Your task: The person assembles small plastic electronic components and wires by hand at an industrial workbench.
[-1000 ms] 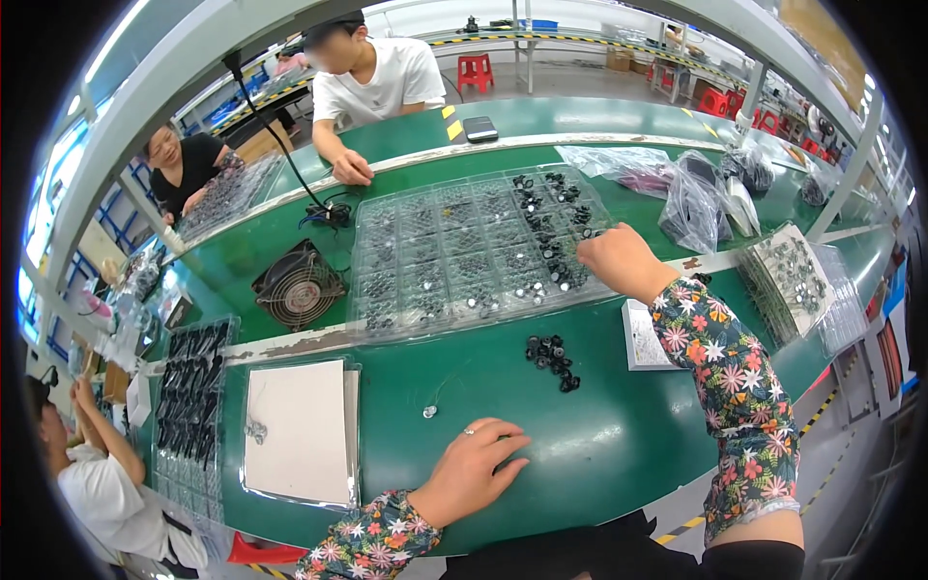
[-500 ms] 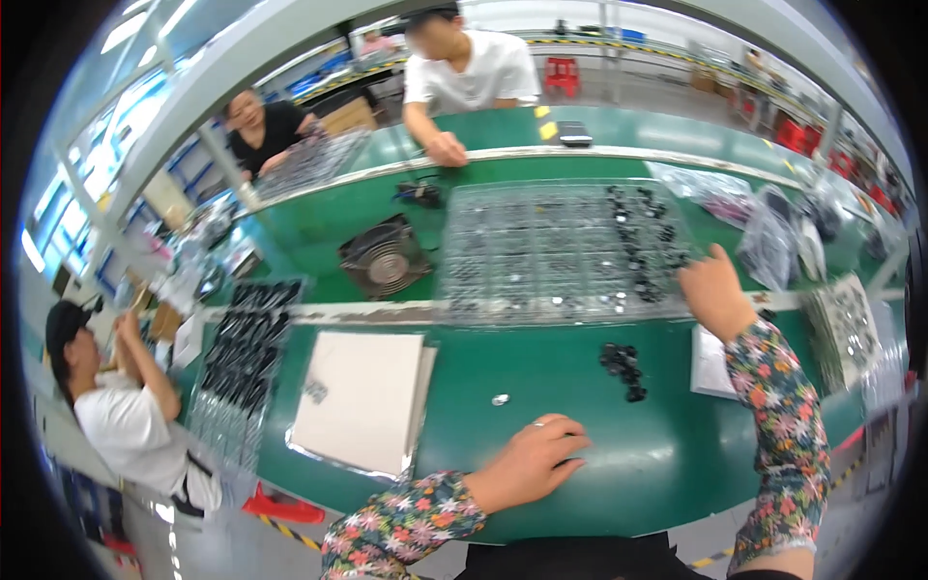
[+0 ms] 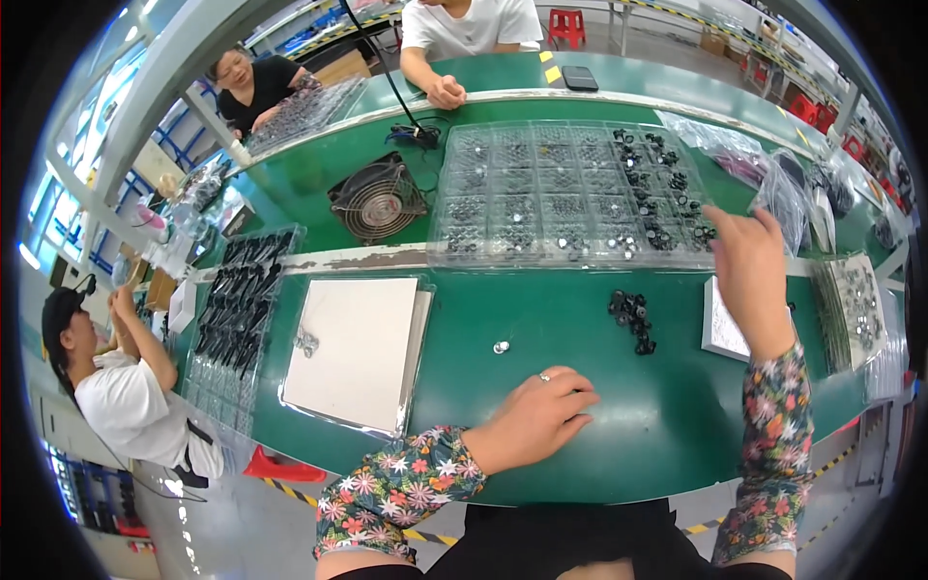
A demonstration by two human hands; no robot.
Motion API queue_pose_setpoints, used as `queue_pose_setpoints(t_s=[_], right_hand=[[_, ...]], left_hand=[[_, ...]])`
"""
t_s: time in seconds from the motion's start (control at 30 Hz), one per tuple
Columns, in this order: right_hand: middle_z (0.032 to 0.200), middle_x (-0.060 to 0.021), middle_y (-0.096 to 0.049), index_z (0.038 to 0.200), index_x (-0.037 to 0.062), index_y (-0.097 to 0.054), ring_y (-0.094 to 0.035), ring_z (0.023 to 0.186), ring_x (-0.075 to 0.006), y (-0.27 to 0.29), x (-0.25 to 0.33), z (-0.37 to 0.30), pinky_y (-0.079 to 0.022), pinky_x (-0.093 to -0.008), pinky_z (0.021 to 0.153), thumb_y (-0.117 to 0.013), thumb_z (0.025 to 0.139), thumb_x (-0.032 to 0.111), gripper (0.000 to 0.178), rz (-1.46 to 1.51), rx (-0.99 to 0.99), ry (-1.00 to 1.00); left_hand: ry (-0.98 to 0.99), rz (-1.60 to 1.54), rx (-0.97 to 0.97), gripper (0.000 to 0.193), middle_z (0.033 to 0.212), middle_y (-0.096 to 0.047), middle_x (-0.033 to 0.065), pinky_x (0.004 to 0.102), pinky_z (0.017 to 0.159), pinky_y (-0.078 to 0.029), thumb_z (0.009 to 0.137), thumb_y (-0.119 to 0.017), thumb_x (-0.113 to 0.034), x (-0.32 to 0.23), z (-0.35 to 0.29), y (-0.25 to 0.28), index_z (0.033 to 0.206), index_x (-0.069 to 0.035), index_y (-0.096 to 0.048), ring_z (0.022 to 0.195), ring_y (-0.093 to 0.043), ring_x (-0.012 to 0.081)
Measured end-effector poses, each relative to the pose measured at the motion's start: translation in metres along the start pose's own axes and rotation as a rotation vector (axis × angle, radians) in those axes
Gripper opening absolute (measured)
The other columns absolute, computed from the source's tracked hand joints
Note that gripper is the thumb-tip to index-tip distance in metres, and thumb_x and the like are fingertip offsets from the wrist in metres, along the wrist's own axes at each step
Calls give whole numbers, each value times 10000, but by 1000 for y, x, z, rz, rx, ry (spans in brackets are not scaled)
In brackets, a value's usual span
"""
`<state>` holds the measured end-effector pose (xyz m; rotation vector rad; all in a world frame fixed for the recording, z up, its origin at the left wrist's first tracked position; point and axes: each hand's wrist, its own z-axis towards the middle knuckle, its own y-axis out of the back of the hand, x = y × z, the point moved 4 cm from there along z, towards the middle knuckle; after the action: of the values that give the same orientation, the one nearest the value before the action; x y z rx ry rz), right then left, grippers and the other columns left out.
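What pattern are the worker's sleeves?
Floral: pink, white and orange flowers on dark sleeves, clearest in the head view.

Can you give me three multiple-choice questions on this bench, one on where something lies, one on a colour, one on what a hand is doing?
1. Where does the small pile of black parts lie?
A. on the green table, just left of the right hand
B. on the white sheet
C. inside the fan

2. What colour is the table top?
A. grey
B. green
C. blue

3. What is the left hand doing?
A. gripping the fan
B. lifting the white sheet
C. resting palm down on the table

Answers:
1 A, the pile sits on bare table below the clear tray.
2 B, the surface is green throughout.
3 C, its fingers lie curled on the table, with nothing visible in them.
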<state>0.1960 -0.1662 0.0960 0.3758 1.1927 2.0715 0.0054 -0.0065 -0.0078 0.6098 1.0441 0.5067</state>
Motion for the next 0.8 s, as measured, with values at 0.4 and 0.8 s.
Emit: queue_pose_setpoints(t_s=[0.4, 0.8], right_hand=[[926, -66, -615, 918, 47, -634, -597, 912, -229, -22, 96, -63, -359, -462, 1009, -687, 718, 40, 208, 593, -22, 203], [927, -65, -621, 887, 47, -654, -603, 926, -227, -31, 113, -82, -341, -503, 1036, -700, 699, 38, 194, 724, 32, 347]], left_hand=[[211, 462, -429, 142, 825, -597, 112, 400, 678, -476, 713, -692, -50, 23, -2, 79, 831, -49, -612, 793, -581, 314], [427, 875, -512, 140, 848, -627, 147, 405, 711, -488, 745, -591, 37, 9, -53, 148, 855, -32, -643, 833, -591, 334]])
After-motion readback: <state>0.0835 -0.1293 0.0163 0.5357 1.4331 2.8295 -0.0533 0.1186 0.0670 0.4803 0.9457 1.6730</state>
